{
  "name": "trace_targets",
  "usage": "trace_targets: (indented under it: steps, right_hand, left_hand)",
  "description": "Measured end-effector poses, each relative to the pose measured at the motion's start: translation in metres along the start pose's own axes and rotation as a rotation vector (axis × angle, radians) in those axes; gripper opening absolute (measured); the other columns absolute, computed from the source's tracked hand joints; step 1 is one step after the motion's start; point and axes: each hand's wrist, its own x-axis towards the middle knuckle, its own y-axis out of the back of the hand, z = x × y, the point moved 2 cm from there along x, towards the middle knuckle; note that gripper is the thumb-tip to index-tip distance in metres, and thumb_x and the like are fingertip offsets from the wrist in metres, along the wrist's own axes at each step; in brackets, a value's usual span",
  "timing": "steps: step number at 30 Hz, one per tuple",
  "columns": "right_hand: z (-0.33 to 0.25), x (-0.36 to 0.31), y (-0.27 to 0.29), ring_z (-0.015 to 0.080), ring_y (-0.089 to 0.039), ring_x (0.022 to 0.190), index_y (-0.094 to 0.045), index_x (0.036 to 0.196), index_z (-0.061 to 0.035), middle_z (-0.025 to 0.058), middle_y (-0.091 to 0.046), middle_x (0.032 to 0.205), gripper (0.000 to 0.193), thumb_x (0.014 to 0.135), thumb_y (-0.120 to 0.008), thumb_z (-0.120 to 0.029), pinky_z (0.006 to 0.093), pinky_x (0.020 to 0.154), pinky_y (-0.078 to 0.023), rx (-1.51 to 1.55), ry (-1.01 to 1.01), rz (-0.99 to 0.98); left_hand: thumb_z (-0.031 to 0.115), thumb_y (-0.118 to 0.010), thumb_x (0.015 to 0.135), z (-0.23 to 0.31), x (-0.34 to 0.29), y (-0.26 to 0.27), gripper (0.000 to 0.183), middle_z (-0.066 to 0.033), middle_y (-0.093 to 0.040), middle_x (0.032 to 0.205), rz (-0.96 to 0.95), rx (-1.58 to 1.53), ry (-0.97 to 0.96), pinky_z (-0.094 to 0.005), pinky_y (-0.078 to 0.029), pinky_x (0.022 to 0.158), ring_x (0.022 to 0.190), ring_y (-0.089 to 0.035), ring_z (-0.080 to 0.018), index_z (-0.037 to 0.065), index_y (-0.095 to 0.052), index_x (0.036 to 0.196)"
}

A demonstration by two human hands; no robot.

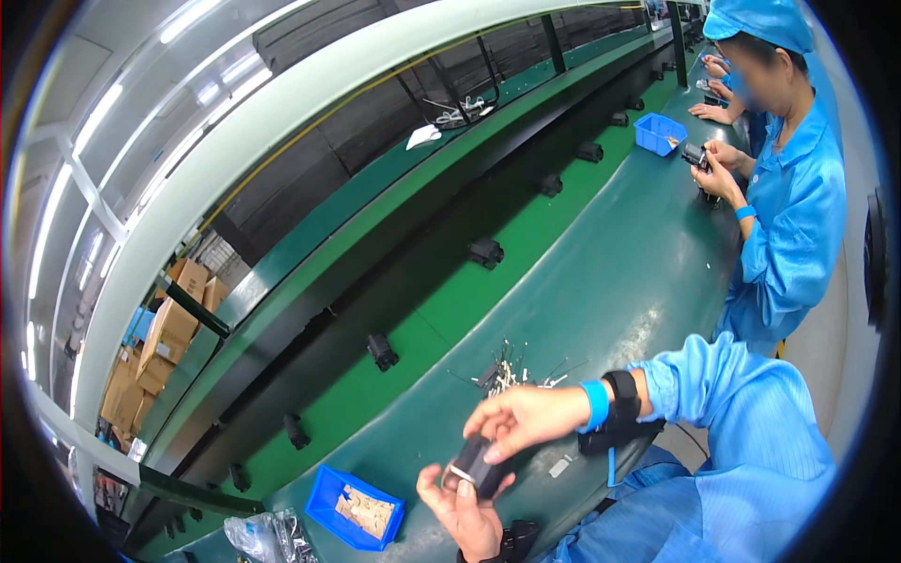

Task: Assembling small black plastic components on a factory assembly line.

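Observation:
Both of my hands are on a small black box-shaped housing point(485, 477) with a pale strip on its side, held over the bench's near edge. My left hand point(466, 519) grips it from below, thumb against the strip. From above, my right hand point(527, 418) closes its fingers on the upper end; a blue band and a black band circle that wrist. Just beyond the right hand lies a loose pile of thin wires with white ends point(510, 372). The fingers partly cover the housing, so its exact kind does not show.
A blue bin point(324, 502) of small tan pieces stands left of my hands, beside clear plastic bags point(267, 537). Black units point(485, 252) sit spaced along the green belt point(413, 328). Co-workers in blue work farther along the bench point(601, 253), near another blue bin point(649, 141).

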Motion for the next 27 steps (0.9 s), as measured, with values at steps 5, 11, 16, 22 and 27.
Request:
trace_targets:
  steps: [5, 11, 16, 22, 27]
  right_hand:
    - [-0.008, 0.076, 0.101, 0.0106, -0.054, 0.054, -0.056, 0.102, 0.0043, 0.0078, -0.062, 0.074, 0.048, 0.071, -0.076, -0.025, 0.0249, 0.046, -0.045, -0.13, -0.022, 0.54]
    - [0.045, 0.135, 0.206, 0.0155, -0.059, 0.051, -0.059, 0.075, 0.0031, 0.0102, -0.061, 0.063, 0.036, 0.067, -0.078, -0.027, 0.0286, 0.047, -0.051, -0.266, -0.218, 1.112]
    - [0.046, 0.127, 0.222, 0.0171, -0.06, 0.044, -0.061, 0.069, 0.0064, 0.0145, -0.063, 0.063, 0.037, 0.072, -0.073, -0.029, 0.0276, 0.041, -0.051, -0.345, -0.311, 1.073]
    - [-0.003, 0.087, 0.161, 0.0358, -0.062, 0.07, -0.066, 0.067, -0.0053, 0.0183, -0.062, 0.068, 0.016, 0.066, -0.061, -0.021, 0.0447, 0.064, -0.05, -1.42, -0.018, 0.625]
    - [0.029, 0.006, 0.035, 0.0275, -0.058, 0.071, -0.064, 0.063, -0.0058, 0.0092, -0.059, 0.068, 0.017, 0.061, -0.065, -0.022, 0.0385, 0.061, -0.045, -1.53, 0.515, 0.132]
  left_hand:
    - [0.026, -0.059, 0.085, -0.015, 0.025, 0.018, 0.079, -0.0175, -0.028, 0.135, 0.025, 0.008, -0.043, -0.0439, -0.049, 0.083, 0.113, -0.045, -0.0284, 0.018, -0.003, 0.141]
    - [0.003, -0.056, 0.083, -0.022, 0.026, 0.024, 0.062, -0.0168, -0.043, 0.124, 0.132, -0.006, 0.059, -0.0379, -0.05, 0.08, 0.105, -0.052, -0.0255, 0.01, -0.023, 0.135]
    - [0.001, -0.055, 0.083, -0.028, 0.03, 0.027, 0.052, -0.0163, -0.051, 0.115, 0.099, -0.042, 0.123, -0.0377, -0.051, 0.078, 0.101, -0.055, -0.0255, 0.006, -0.031, 0.129]
    - [0.006, -0.054, 0.085, -0.015, 0.022, 0.022, 0.043, -0.0162, -0.05, 0.115, 0.163, 0.017, 0.075, -0.0362, -0.052, 0.075, 0.097, -0.056, -0.0253, 0.005, -0.037, 0.123]
    - [0.005, -0.055, 0.085, -0.017, 0.022, 0.03, 0.049, -0.0171, -0.048, 0.122, 0.104, 0.046, 0.08, -0.0391, -0.045, 0.085, 0.104, -0.052, -0.0264, 0.002, -0.035, 0.129]
